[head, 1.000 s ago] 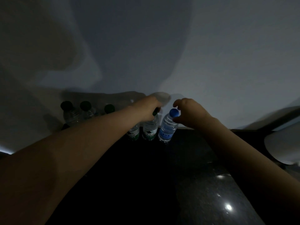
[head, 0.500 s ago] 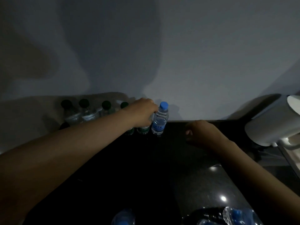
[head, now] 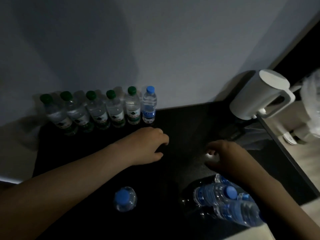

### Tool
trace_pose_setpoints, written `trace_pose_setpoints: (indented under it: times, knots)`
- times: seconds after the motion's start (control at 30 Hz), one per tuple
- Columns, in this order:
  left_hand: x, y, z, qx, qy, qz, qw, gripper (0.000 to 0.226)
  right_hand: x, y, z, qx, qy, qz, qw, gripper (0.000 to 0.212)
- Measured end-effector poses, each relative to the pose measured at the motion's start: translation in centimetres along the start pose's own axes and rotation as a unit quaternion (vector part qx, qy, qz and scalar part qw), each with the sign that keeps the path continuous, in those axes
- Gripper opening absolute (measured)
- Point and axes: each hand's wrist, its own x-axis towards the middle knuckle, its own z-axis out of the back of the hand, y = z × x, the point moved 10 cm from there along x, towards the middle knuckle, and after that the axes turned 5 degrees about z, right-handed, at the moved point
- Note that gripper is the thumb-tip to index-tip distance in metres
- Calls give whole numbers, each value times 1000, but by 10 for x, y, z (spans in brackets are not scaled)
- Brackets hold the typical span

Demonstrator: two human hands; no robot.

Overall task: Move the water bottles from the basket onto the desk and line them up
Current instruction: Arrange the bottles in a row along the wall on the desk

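Six bottles stood upright in a row against the wall [head: 155, 40] at the back of the dark desk [head: 181, 122]: five with green caps [head: 97, 110] and, at the right end, one with a blue cap [head: 149, 105], each almost touching its neighbour. The left hand [head: 147, 146] hovered low over the desk just in front of this row, fingers curled loosely and holding nothing. The right hand [head: 223, 156] was also empty, half closed, above the desk and near the pile of blue bottles [head: 225, 201] lying at the lower right; the basket itself I could not make out in the darkness. One more blue-capped bottle [head: 125, 199] stood alone near the front edge. The danger here, as I judge it, was the tight row: a sleeve or knuckle touching one light bottle could knock down the others like dominoes. The poor light also made it hard to judge the gap for the next bottle. The white kettle [head: 259, 96] at the right left limited room for the line to grow that way.
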Motion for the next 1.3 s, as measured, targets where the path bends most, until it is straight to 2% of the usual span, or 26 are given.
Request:
trace_pose_setpoints:
  times: [0.3,0.67,1.0,1.3]
  knots:
    - [7,-78,-26,16,40,-85,995,35,-79,-53,-18,104,-54,-79,990,28]
    - [25,-161,-62,29,102,-161,981,33,-149,-118,-45,138,-69,-204,967,32]
    - [54,-195,-96,34,111,-158,981,33,-163,-145,-76,167,-71,-231,956,43]
    - [70,-203,-112,52,137,-149,978,27,-149,-147,-94,198,-73,-208,955,42]
